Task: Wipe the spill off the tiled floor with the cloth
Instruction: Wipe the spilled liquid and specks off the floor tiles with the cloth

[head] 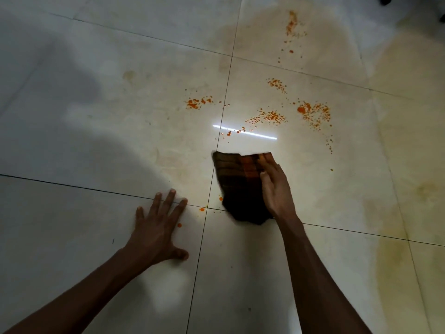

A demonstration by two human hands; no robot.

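1. Floor tiles (96,141), pale and glossy with dark grout lines, carry yellowish stains toward the right.
2. Spill (313,114), orange-red spatter in scattered clusters, lies mostly beyond and to the right of the cloth, with a few drops near the grout crossing beside the left hand.
3. Cloth (240,186), a dark checked fabric, looks folded, though shadow hides its layers; its long axis runs away from the person.
4. Right hand (274,186), the nearer one to the spatter, presses the cloth's right edge with straight fingers.
5. Left hand (156,227) rests flat and spread on bare tile, holding nothing.
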